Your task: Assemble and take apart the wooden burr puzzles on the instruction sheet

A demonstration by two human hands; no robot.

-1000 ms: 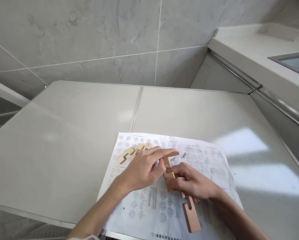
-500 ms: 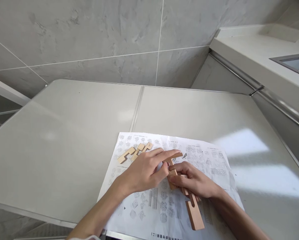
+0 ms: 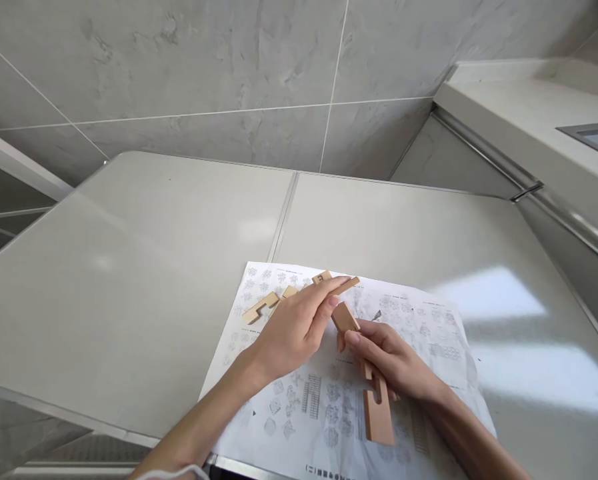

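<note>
My left hand (image 3: 299, 327) is closed on a reddish wooden puzzle piece (image 3: 349, 286), pinched between thumb and straight fingers. It hovers over the light wooden pieces, partly covering them. My right hand (image 3: 391, 360) grips notched reddish wooden puzzle pieces. One block end (image 3: 345, 317) pokes out above its thumb, and a long notched piece (image 3: 379, 420) extends below toward me. How these join is hidden by the fingers. Beyond my left hand lie pale wooden pieces: a notched one (image 3: 259, 308), a small end (image 3: 289, 292) and one with a dark mark (image 3: 321, 277).
A printed paper sheet (image 3: 309, 440) with small diagrams lies under the hands. It rests on a pale folding table (image 3: 189, 267) with a seam across it. Grey tiled wall (image 3: 203, 60) stands behind, and a white counter (image 3: 519, 100) is at the right.
My left hand has drawn its piece up and away from the pieces in my right hand. Those right-hand pieces have turned slightly. The marked pale piece has shifted away from me; the view has moved a little.
</note>
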